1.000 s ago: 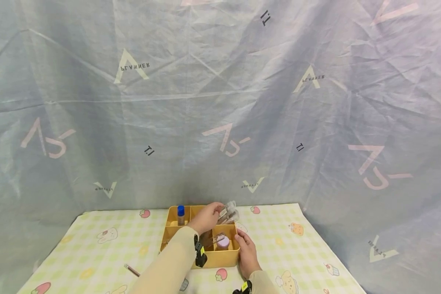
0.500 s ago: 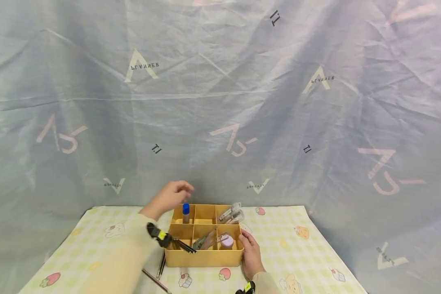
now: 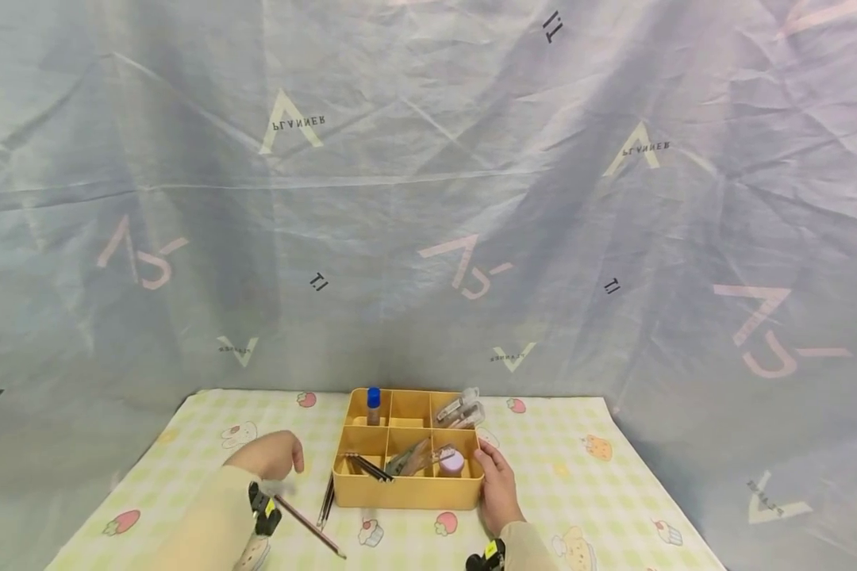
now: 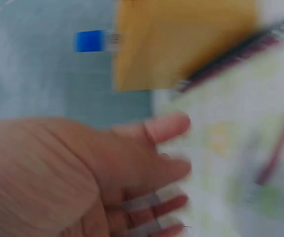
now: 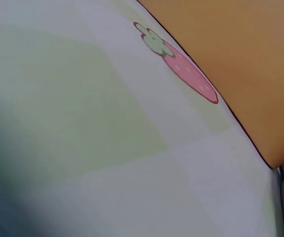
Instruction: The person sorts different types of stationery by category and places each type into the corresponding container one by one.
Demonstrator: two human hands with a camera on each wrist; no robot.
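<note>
My left hand (image 3: 267,455) hovers over the left part of the table, fingers loosely bent and holding nothing. Below it lies a brown pencil (image 3: 310,526), also visible as a blurred reddish stick (image 4: 282,143) in the left wrist view. My right hand (image 3: 498,490) grips the right wall of a yellow compartment organizer (image 3: 407,493) near its front corner. Two dark pencils (image 3: 326,501) lean or lie against the organizer's left side. Inside it are a blue-capped glue stick (image 3: 374,406), dark pencils (image 3: 368,466), clear-cased items (image 3: 460,409) and a round lilac item (image 3: 451,461).
A green-checked tablecloth (image 3: 578,484) with cartoon prints covers the table. Behind the table hangs a grey printed curtain (image 3: 428,198). A faint, blurred grey patch shows beside the left hand; what it is cannot be made out.
My left hand has left the clear-cased items in the back right compartment, passed over the glue stick and come down left of the organizer. My right hand stays at the organizer's right side.
</note>
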